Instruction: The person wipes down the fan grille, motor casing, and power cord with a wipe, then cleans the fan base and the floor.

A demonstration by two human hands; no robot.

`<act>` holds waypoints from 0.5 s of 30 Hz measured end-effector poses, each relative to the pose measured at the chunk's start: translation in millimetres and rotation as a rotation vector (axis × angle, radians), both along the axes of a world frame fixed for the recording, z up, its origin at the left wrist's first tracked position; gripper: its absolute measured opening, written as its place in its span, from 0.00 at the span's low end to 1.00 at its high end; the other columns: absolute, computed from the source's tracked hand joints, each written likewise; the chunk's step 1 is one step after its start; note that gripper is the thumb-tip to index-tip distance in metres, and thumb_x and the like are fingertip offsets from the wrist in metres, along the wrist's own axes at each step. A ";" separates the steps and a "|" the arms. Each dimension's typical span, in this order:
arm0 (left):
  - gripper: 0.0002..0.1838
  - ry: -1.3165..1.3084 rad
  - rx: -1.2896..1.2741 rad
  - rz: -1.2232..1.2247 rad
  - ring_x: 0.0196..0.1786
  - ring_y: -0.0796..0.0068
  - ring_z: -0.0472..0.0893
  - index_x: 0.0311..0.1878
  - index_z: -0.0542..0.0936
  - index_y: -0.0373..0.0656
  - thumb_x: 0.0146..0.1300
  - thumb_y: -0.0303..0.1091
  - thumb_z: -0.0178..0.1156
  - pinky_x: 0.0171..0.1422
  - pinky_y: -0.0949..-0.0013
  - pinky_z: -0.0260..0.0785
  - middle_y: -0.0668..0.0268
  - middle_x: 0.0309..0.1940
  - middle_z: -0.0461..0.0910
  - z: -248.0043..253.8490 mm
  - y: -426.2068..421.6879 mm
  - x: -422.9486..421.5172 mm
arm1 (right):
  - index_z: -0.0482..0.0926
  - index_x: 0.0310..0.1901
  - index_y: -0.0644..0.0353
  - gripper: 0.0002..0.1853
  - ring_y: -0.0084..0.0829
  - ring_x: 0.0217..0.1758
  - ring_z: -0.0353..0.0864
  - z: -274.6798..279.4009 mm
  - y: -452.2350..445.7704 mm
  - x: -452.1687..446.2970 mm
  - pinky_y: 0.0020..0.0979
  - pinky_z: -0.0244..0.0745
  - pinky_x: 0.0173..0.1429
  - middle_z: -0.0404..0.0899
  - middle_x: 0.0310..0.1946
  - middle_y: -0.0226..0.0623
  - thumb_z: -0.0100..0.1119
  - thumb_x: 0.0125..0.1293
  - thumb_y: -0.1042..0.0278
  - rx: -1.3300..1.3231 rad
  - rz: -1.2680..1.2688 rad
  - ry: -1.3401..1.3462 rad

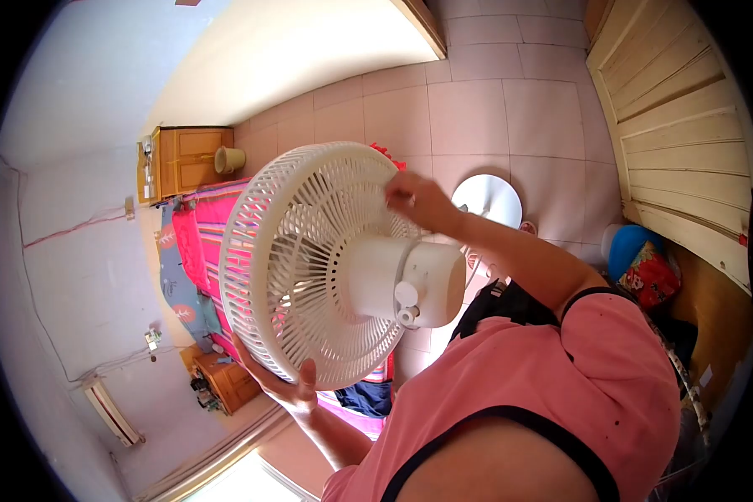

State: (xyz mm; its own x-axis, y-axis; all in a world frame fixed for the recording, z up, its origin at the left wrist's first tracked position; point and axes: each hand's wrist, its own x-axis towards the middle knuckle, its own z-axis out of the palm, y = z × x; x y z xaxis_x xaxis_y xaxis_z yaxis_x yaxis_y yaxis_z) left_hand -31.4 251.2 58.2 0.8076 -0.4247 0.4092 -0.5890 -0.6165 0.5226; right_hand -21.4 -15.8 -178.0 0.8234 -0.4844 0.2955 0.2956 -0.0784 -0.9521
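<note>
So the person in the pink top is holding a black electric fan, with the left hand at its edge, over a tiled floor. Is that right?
Not quite: the head view shows that the fan is white. The left hand is at its edge, over a tiled floor.

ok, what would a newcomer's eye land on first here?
Probably the large white plastic fan head mid-view, with the left hand on its lower rim and the right hand up by its top right edge. Next, likely the bright pink cloth behind it on the left, and the salmon-pink shirt with black trim filling the lower right. The white round disc also stands out against the tiled floor.
</note>
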 end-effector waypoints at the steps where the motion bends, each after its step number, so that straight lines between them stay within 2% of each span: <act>1: 0.61 -0.003 0.004 0.003 0.61 0.56 0.70 0.73 0.52 0.34 0.46 0.64 0.69 0.62 0.53 0.64 0.52 0.62 0.66 0.8 0.4 -1.3 | 0.77 0.41 0.61 0.10 0.22 0.37 0.76 -8.1 -8.4 7.3 0.26 0.74 0.43 0.77 0.35 0.32 0.65 0.59 0.76 0.113 -0.055 0.137; 3: 0.61 -0.012 0.004 0.002 0.60 0.56 0.70 0.73 0.52 0.34 0.46 0.64 0.69 0.62 0.54 0.65 0.52 0.62 0.66 1.5 -2.0 -1.1 | 0.76 0.43 0.62 0.11 0.19 0.36 0.75 -11.7 -9.9 13.5 0.24 0.74 0.42 0.78 0.34 0.30 0.65 0.60 0.75 0.508 -0.076 0.138; 5: 0.60 -0.030 0.022 -0.006 0.60 0.57 0.70 0.73 0.53 0.35 0.46 0.64 0.69 0.61 0.54 0.65 0.51 0.62 0.66 2.8 -3.5 -0.7 | 0.78 0.40 0.63 0.09 0.22 0.33 0.77 -2.0 4.2 0.6 0.27 0.74 0.41 0.80 0.30 0.34 0.65 0.58 0.73 0.333 -0.018 0.175; 6: 0.60 -0.026 0.024 -0.007 0.60 0.57 0.70 0.73 0.53 0.35 0.46 0.64 0.69 0.61 0.54 0.65 0.51 0.62 0.66 2.1 -3.2 -0.6 | 0.79 0.39 0.63 0.09 0.22 0.33 0.77 9.5 6.3 -8.4 0.26 0.74 0.41 0.80 0.30 0.34 0.66 0.56 0.74 0.415 0.090 0.241; 7: 0.60 -0.026 0.011 -0.006 0.60 0.57 0.71 0.73 0.53 0.35 0.46 0.64 0.69 0.61 0.54 0.65 0.51 0.62 0.66 1.0 -2.7 -0.1 | 0.79 0.37 0.64 0.07 0.21 0.33 0.76 4.8 10.4 -14.9 0.26 0.73 0.41 0.79 0.29 0.33 0.66 0.56 0.75 0.221 0.237 0.097; 9: 0.60 -0.028 -0.007 -0.005 0.60 0.57 0.71 0.73 0.53 0.35 0.46 0.65 0.69 0.61 0.54 0.65 0.51 0.63 0.66 -2.0 -1.4 0.4 | 0.79 0.35 0.64 0.05 0.21 0.33 0.77 12.5 11.4 -21.7 0.26 0.73 0.40 0.79 0.28 0.32 0.65 0.56 0.77 0.359 0.321 0.078; 10: 0.60 -0.031 -0.001 -0.003 0.60 0.57 0.71 0.73 0.53 0.35 0.46 0.65 0.68 0.60 0.54 0.65 0.52 0.63 0.66 -1.5 -1.2 0.2 | 0.79 0.35 0.64 0.05 0.21 0.33 0.77 9.6 10.3 -19.9 0.26 0.73 0.40 0.79 0.28 0.32 0.65 0.56 0.77 0.359 0.320 0.081; 12: 0.60 -0.032 0.005 -0.001 0.60 0.57 0.71 0.73 0.53 0.36 0.46 0.65 0.68 0.60 0.54 0.66 0.52 0.63 0.66 0.4 0.1 -1.7 | 0.80 0.37 0.63 0.04 0.18 0.34 0.76 -3.5 4.6 -10.1 0.22 0.73 0.41 0.80 0.29 0.30 0.64 0.60 0.75 0.306 0.052 0.125; 13: 0.60 -0.059 0.038 0.003 0.60 0.57 0.71 0.73 0.53 0.36 0.47 0.66 0.68 0.59 0.54 0.66 0.51 0.63 0.65 2.2 0.2 -2.3 | 0.80 0.37 0.63 0.04 0.18 0.35 0.76 -12.8 -5.9 -4.2 0.22 0.72 0.42 0.79 0.30 0.29 0.64 0.60 0.75 0.429 0.028 0.221; 15: 0.60 -0.097 0.062 -0.006 0.60 0.57 0.71 0.73 0.53 0.36 0.47 0.67 0.67 0.59 0.54 0.67 0.51 0.63 0.65 2.3 -3.6 1.5 | 0.80 0.36 0.63 0.05 0.17 0.36 0.75 -16.7 -7.9 -0.9 0.21 0.72 0.43 0.79 0.32 0.27 0.65 0.59 0.76 0.459 -0.003 0.283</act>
